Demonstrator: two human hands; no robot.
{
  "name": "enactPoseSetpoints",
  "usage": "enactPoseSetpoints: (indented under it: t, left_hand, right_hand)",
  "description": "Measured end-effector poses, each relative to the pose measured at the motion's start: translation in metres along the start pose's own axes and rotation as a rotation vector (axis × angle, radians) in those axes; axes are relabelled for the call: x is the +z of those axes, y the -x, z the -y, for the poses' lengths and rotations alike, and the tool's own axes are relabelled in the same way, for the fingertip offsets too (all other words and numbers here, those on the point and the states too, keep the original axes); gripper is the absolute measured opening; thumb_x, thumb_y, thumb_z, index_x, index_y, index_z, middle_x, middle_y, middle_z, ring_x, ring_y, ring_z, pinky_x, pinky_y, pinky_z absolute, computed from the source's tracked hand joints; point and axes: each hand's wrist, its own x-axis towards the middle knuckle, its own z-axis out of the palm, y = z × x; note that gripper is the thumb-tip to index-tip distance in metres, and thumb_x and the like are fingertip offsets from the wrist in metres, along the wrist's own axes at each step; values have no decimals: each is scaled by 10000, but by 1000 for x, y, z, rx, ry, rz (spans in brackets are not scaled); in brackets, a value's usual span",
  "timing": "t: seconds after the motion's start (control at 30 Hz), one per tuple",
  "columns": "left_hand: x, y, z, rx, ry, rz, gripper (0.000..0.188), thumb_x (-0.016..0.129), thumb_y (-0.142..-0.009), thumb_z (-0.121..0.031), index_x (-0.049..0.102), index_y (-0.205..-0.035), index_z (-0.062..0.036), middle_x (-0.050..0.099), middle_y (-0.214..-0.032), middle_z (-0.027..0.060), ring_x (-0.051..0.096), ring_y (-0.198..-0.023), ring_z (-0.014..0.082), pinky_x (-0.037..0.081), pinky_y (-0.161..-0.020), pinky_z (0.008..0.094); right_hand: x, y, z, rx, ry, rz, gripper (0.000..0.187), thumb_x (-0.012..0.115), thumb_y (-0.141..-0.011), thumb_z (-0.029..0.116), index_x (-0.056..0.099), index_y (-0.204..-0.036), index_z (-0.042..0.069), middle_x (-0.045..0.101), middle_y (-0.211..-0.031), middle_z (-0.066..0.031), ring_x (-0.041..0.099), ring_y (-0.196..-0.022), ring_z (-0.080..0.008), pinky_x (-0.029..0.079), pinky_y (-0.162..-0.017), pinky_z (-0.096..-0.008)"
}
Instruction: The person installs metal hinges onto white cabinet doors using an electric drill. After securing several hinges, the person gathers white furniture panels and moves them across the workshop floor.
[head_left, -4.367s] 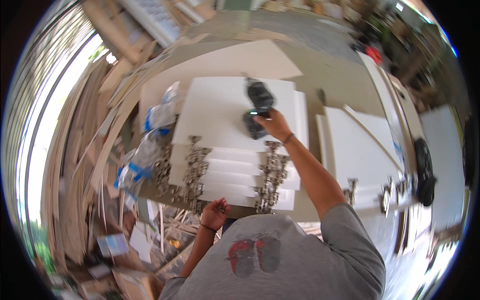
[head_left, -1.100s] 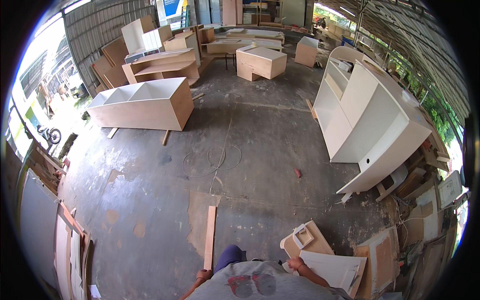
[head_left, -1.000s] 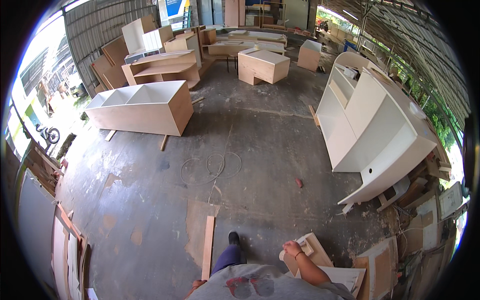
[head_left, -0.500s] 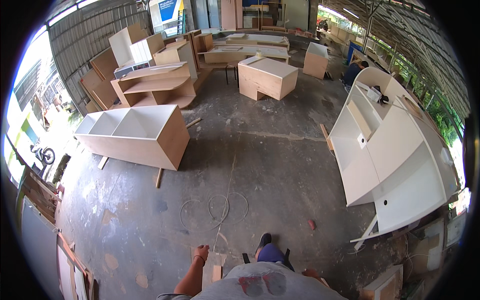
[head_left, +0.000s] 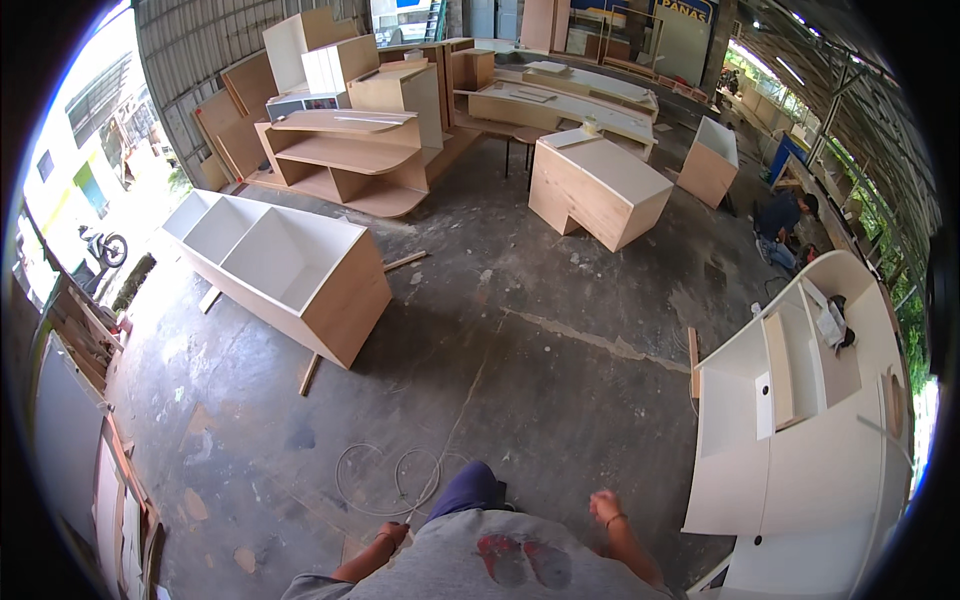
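My left hand (head_left: 394, 534) hangs low beside my body, close to a pale coiled cable or hose (head_left: 337, 477) that lies in loops on the floor. A thin light strip shows at its fingertips; I cannot make out whether the hand holds it. On the other side, my right hand (head_left: 605, 507) is raised a little in front of me with its fingers curled in, and nothing shows in it. Nearest to that hand is a large white curved cabinet (head_left: 820, 480) at the right. Both hands are apart from the furniture.
An open white-lined cabinet (head_left: 345, 315) lies on wooden strips at the left. Ahead stand a box-shaped wooden unit (head_left: 600, 185) and a curved shelf unit (head_left: 340, 155). A person (head_left: 778, 228) crouches beyond the white cabinet. Boards (head_left: 115, 500) lean at the near left.
The view has moved forward and turned left. My right hand has come up into fuller view, and my left hand is lower. The cable loops are now closer to me.
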Motion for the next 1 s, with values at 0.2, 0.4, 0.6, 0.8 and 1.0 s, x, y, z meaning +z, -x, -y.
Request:
enactPoseSetpoints:
  t: [0.2,0.4,0.6,0.8,1.0]
  left_hand:
    - [20,-199,-7,212,-635,70,304,562,-784,-294,634,-1005,-98,630,-1000,150,587,-971,275,455,-795,386]
    - [-26,-220,-247,565,-914,-32,233,533,-801,-272,628,-908,-88,654,-815,106,637,-751,267,488,-656,410]
    - [-112,-204,-540,176,327,36,230,572,-783,-279,611,-784,-52,552,-569,58,530,-533,161,450,-527,320]
    - [-123,-340,-626,715,-709,-334,222,584,-777,-263,627,-770,-45,627,-734,85,617,-712,202,491,-638,319]
    - [-100,-382,-697,349,-584,-59,268,534,-795,-318,613,-931,-100,639,-922,108,616,-877,254,490,-741,358]
  right_hand:
    - [11,-134,221,-437,-8,19,213,601,-797,174,579,-961,39,623,-750,-42,603,-626,-114,423,-446,-241]
    - [19,-234,247,-399,414,102,184,621,-782,188,614,-856,19,617,-704,-61,574,-583,-123,465,-528,-266]
    - [-19,-293,238,-208,801,233,265,535,-820,270,620,-961,61,638,-831,-63,617,-736,-214,483,-675,-351]
    - [-29,-346,354,122,867,214,245,505,-823,228,620,-1009,118,639,-873,-78,618,-755,-197,489,-678,-361]
    - [-60,-538,486,-416,1426,302,334,536,-790,246,598,-1100,139,606,-1038,-143,590,-939,-289,470,-798,-398]
